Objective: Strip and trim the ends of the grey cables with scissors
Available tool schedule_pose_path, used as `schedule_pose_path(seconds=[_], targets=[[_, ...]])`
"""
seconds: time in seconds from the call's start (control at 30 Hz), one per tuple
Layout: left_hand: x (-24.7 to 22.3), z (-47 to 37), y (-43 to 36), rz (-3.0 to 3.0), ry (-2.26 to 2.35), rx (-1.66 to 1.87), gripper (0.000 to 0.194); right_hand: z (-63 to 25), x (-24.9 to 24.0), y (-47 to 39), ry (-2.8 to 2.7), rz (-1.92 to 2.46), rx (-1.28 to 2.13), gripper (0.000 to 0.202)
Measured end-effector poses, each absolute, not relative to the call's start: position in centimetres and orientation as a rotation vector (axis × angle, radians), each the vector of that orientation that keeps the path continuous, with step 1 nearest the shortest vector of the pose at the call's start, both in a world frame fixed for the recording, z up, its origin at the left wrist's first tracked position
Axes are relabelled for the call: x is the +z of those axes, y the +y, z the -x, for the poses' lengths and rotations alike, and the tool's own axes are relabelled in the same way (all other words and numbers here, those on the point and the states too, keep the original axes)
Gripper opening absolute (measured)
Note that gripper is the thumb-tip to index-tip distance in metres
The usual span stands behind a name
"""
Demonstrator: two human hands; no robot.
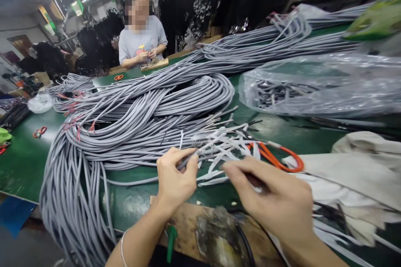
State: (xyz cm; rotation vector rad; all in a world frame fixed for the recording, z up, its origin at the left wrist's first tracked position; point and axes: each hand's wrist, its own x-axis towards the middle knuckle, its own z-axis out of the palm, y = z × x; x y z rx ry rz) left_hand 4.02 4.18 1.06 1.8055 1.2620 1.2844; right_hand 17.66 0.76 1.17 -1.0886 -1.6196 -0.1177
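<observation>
My left hand [177,177] is closed, thumb and fingers pinching a grey cable [183,163] close to its end. Just to the right, my right hand [272,196] is curled with thumb and forefinger together; something dark shows inside the palm, but I cannot make out what it is. Thin white strips [219,150] lie tangled between and beyond the hands, mixed with stripped cable ends. Orange-handled scissors [293,162] rest behind my right hand. Long bundles of grey cables [131,133] spread over the table to the left, some hanging over its front edge.
The green table [25,158] carries a clear plastic bag [316,87] of small dark parts and a beige cloth [354,171]. Below my hands sits a wooden board [184,225] with a grimy lump and black cord. Across the table a person [142,41] works with both hands.
</observation>
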Motion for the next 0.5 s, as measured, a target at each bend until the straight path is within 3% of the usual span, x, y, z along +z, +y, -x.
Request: schedule_pose_path(seconds=[0.17,0.5], targets=[[1.4,-3.9,3.9,-1.79,1.184,1.34,0.017,-18.0,0.1,2.0,-1.545,1.271,-0.304,0.018],[1.6,-4.0,3.8,-1.8,1.152,1.324,0.017,-18.0,0.3,2.1,-1.577,1.255,-0.199,0.021]])
